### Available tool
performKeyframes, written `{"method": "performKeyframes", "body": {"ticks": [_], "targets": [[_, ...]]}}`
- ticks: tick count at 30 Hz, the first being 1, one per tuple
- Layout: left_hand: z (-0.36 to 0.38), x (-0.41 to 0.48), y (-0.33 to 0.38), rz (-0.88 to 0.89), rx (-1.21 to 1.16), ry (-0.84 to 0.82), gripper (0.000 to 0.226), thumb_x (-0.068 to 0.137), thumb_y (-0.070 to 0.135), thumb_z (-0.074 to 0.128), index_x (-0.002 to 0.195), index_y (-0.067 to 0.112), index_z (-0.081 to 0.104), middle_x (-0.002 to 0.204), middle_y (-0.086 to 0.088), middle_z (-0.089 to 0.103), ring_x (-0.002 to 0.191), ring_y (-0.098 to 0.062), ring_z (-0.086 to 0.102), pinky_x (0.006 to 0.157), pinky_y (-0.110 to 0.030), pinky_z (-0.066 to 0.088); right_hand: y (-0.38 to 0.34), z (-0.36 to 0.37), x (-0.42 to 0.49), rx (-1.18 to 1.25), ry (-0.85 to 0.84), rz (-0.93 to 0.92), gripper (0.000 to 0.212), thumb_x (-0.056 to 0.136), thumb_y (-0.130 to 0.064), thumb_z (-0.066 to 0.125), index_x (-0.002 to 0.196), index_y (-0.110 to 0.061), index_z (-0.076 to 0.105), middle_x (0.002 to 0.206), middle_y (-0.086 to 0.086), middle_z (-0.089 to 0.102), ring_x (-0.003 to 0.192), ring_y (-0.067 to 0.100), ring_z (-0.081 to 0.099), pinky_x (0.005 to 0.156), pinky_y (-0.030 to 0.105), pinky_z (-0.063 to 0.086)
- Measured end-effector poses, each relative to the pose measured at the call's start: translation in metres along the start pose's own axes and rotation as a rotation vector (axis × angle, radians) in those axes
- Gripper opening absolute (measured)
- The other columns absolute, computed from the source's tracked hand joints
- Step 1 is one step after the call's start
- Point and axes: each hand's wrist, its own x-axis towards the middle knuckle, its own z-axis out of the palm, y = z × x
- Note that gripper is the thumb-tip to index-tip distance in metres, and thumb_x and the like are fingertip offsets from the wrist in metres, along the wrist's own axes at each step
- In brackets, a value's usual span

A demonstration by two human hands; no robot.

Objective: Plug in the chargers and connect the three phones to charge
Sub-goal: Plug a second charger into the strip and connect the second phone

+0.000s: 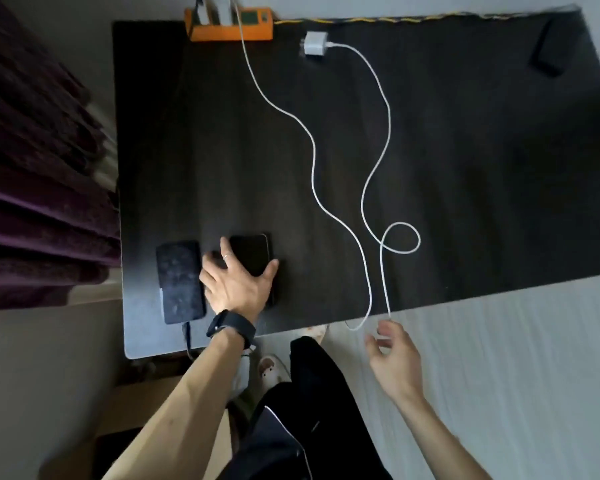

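Two phones lie at the lower left of the dark worktop (465,168): a dusty phone (179,282) and, just beside it, a black phone (253,251) under the left hand (236,289), fingers spread flat, grip open. Two white cables cross the middle, one cable (312,150) from the orange power strip (229,27), the other cable (388,116) from one loose white adapter (313,45). The right hand (395,358) hangs loosely curled at the cable ends; I cannot tell whether its grip holds one.

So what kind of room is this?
Probably a bedroom at home: a dark table stands beside what looks like a bed, with a slipper and purple cloth nearby.
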Motion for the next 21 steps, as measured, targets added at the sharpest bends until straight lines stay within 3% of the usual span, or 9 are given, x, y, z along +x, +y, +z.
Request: {"method": "performKeyframes", "body": {"ticks": [4,8,11,13,14,15,16,17,21], "targets": [[0.004,-0.028,-0.009,-0.049,0.112,-0.081,0.113,0.071,0.064,0.075,0.155,0.014,0.018,0.146,-0.016,0.03,0.132,-0.038,0.032,0.106,-0.055,0.036,-0.01,0.016,-0.004,0.087,-0.085,0.153,0.041,0.091,-0.043,0.067,0.118,-0.012,0.064,0.114,-0.006,0.067,0.103,0.014,0.066,0.086,0.021,0.044],[-0.001,-0.02,-0.008,-0.007,0.168,-0.111,0.101,0.071,0.051,0.079,0.147,0.005,0.03,0.139,-0.02,0.036,0.125,-0.043,0.038,0.103,-0.048,0.039,-0.027,0.026,-0.009,0.224,-0.12,0.185,0.025,0.098,-0.035,0.058,0.078,-0.022,0.065,0.064,-0.031,0.066,0.073,-0.012,0.061,0.065,-0.003,0.035],[-0.009,-0.015,-0.011,-0.064,0.142,-0.194,0.099,0.065,0.049,0.083,0.139,0.004,0.036,0.138,-0.023,0.039,0.126,-0.044,0.041,0.105,-0.046,0.039,-0.029,0.024,-0.024,0.282,-0.144,0.159,0.032,0.102,-0.031,0.051,0.074,-0.025,0.065,0.071,-0.021,0.069,0.07,-0.007,0.062,0.062,0.001,0.04],[-0.02,-0.016,-0.014,-0.165,-0.135,-0.347,0.089,0.06,0.047,0.084,0.129,0.001,0.05,0.13,-0.024,0.053,0.117,-0.041,0.055,0.097,-0.045,0.049,-0.03,0.019,-0.032,0.448,-0.153,0.189,0.03,0.103,-0.029,0.052,0.081,-0.017,0.069,0.082,-0.001,0.076,0.072,0.009,0.07,0.061,0.009,0.049],[-0.03,-0.023,-0.016,-0.201,-0.375,-0.458,0.076,0.056,0.044,0.084,0.115,0.001,0.061,0.116,-0.023,0.064,0.102,-0.037,0.064,0.082,-0.042,0.055,-0.032,0.014,-0.036,0.544,-0.154,0.201,0.03,0.103,-0.027,0.053,0.082,-0.014,0.069,0.082,0.005,0.077,0.068,0.015,0.072,0.057,0.015,0.053],[-0.04,-0.034,-0.018,-0.227,-0.597,-0.576,0.06,0.052,0.041,0.082,0.097,0.004,0.069,0.095,-0.02,0.069,0.083,-0.032,0.065,0.068,-0.037,0.053,-0.035,0.008,-0.04,0.619,-0.152,0.206,0.029,0.103,-0.028,0.055,0.084,-0.013,0.07,0.078,0.006,0.077,0.063,0.016,0.072,0.054,0.019,0.053],[-0.049,-0.046,-0.021,-0.256,-0.753,-0.695,0.045,0.05,0.039,0.081,0.081,0.009,0.071,0.079,-0.014,0.065,0.07,-0.028,0.061,0.063,-0.033,0.047,-0.04,0.001,-0.043,0.666,-0.152,0.209,0.028,0.101,-0.029,0.057,0.085,-0.012,0.071,0.073,0.004,0.076,0.058,0.016,0.071,0.052,0.021,0.053],[-0.056,-0.059,-0.026,-0.269,-0.858,-0.802,0.037,0.05,0.038,0.08,0.076,0.014,0.07,0.076,-0.01,0.06,0.068,-0.024,0.057,0.065,-0.033,0.044,-0.044,-0.007,-0.046,0.711,-0.153,0.215,0.028,0.1,-0.03,0.06,0.085,-0.011,0.073,0.07,0.003,0.075,0.054,0.015,0.069,0.05,0.022,0.053],[-0.073,-0.101,-0.036,-0.211,-1.022,-1.214,0.044,0.064,0.034,0.075,0.098,0.005,0.074,0.106,-0.015,0.067,0.085,-0.024,0.061,0.073,-0.04,0.053,-0.07,-0.034,-0.044,0.776,-0.217,0.182,0.024,0.095,-0.031,0.067,0.088,-0.009,0.075,0.074,0.006,0.077,0.053,0.016,0.067,0.048,0.024,0.052]]}}
